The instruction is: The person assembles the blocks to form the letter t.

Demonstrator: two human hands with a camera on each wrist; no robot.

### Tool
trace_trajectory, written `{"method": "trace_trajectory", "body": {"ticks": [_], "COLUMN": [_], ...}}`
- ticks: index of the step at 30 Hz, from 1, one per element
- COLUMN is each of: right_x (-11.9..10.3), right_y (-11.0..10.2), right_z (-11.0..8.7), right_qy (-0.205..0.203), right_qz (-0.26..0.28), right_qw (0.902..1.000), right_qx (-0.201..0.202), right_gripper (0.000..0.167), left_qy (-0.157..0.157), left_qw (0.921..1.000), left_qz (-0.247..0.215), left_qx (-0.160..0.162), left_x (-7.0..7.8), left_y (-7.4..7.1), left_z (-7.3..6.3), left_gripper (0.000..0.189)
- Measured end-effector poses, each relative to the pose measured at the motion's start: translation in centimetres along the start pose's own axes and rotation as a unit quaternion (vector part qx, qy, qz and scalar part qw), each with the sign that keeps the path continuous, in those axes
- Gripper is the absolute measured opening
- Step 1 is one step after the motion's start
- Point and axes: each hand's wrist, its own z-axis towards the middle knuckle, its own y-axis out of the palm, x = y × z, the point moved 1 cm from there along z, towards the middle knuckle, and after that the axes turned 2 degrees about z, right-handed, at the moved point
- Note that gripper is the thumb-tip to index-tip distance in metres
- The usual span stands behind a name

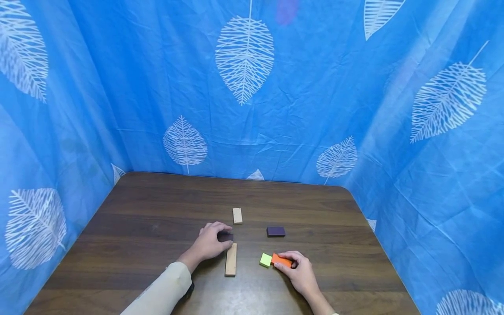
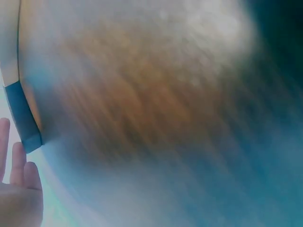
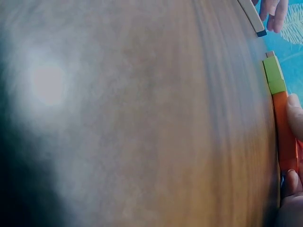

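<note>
In the head view my left hand (image 1: 210, 242) curves round a dark block (image 1: 225, 237), its thumb near the block's front edge and its fingers beyond the far side. A long pale wooden block (image 1: 231, 261) lies end-on to that dark block, just in front of it. My right hand (image 1: 299, 271) pinches an orange block (image 1: 281, 260) between thumb and fingers. A small lime-green block (image 1: 265, 260) butts against the orange block's left end. In the right wrist view the green block (image 3: 274, 74) and orange block (image 3: 285, 132) sit in one line at the right edge.
Farther back on the brown wood-grain table (image 1: 157, 197) lie a short pale block (image 1: 237, 216) and a dark purple block (image 1: 276, 232). A blue cloth (image 1: 299, 109) with white leaf prints surrounds the table at the back and both sides.
</note>
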Motion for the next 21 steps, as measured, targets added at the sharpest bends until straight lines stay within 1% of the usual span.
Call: {"method": "trace_trajectory", "body": {"ticks": [5, 11, 16, 18, 21], "right_x": [0.0, -0.1, -0.1, -0.2, -0.5], "right_y": [0.2, 0.3, 0.0, -0.1, -0.4], "right_z": [0.1, -0.1, 0.1, 0.3, 0.7], "right_qy": [0.013, 0.013, 0.018, 0.037, 0.093], "right_qz": [0.004, 0.000, -0.008, 0.004, 0.056], "right_qw": [0.9999, 0.9999, 0.9998, 0.9993, 0.9941], "right_qx": [-0.010, -0.010, -0.004, -0.007, -0.005], "right_gripper": [0.022, 0.022, 0.022, 0.023, 0.029], "left_qy": [-0.011, -0.031, -0.047, -0.055, -0.066], "left_qw": [0.9999, 0.9993, 0.9984, 0.9980, 0.9973], "left_qz": [0.003, 0.007, 0.007, 0.005, -0.001], "left_qx": [-0.001, -0.019, -0.029, -0.030, -0.030], "left_x": [-0.5, -1.0, -1.1, -1.0, -0.8], "left_y": [0.1, 0.3, 0.5, 0.5, 0.6], "left_z": [-0.1, 0.0, 0.4, 0.5, 0.5], "left_gripper": [0.039, 0.037, 0.037, 0.036, 0.036]}}
